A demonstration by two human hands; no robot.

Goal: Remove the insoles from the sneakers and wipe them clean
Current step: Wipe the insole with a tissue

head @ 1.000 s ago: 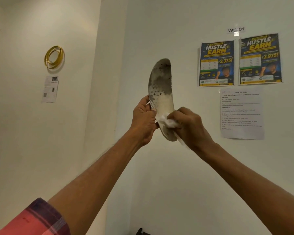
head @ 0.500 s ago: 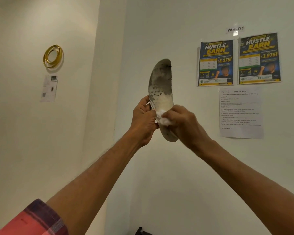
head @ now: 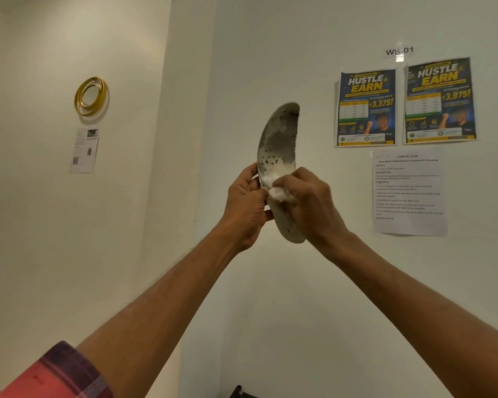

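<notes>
A curved white insole (head: 278, 139), stained dark grey over its upper half, is held upright in the air in front of a white wall. My left hand (head: 246, 208) grips its left edge around the middle. My right hand (head: 311, 208) is closed on a crumpled white wipe (head: 276, 189) and presses it against the insole's middle, where the surface looks whiter. The insole's lower tip (head: 292, 232) shows below my right hand. No sneakers are in view.
Two blue-and-yellow posters (head: 367, 107) and a printed task sheet (head: 408, 193) hang on the wall to the right. A gold ring ornament (head: 91, 96) and a small paper (head: 84, 150) hang on the left wall. A dark object (head: 239, 392) peeks in at the bottom edge.
My right hand has slid the wipe upward along the insole, from near the lower end to the middle. My left hand keeps the same grip.
</notes>
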